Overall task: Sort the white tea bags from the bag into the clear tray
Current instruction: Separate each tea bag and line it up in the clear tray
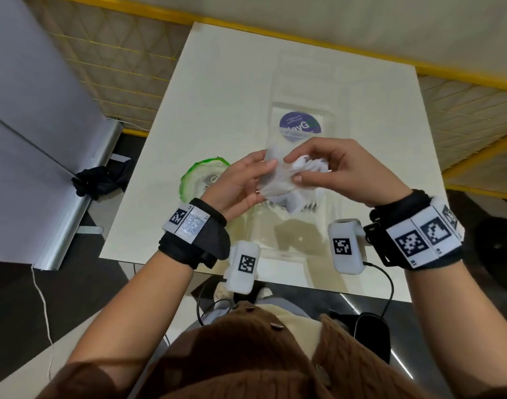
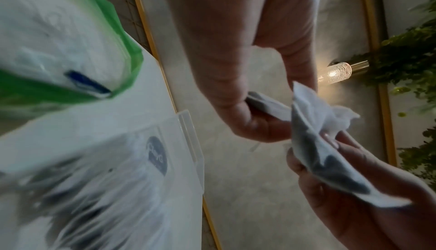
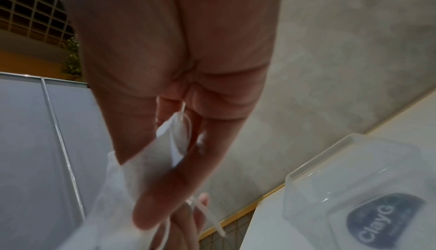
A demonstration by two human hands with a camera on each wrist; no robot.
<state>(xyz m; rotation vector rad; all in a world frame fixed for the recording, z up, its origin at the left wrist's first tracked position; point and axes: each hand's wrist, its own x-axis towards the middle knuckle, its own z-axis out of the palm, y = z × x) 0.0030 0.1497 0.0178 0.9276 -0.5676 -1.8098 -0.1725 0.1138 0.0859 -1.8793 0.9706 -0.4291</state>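
Head view shows both hands raised above the clear tray (image 1: 299, 116), which lies on the white table (image 1: 217, 82) and bears a round purple label (image 1: 301, 126) on its floor. A bunch of white tea bags (image 1: 286, 182) hangs between the hands, just over the tray's near half. On the tray's left side, the left hand (image 1: 240, 182) curls its fingers around the bunch; on the right, the right hand (image 1: 341, 171) pinches part of it between thumb and fingertips. To the left of the tray, touching the table, lies the green-rimmed plastic bag (image 1: 200, 174). Left wrist view shows dark tea inside one bag (image 2: 330, 160) gripped by fingers (image 2: 354, 207). Right wrist view is blurred; thin strings (image 3: 212, 218) dangle from the bunch.
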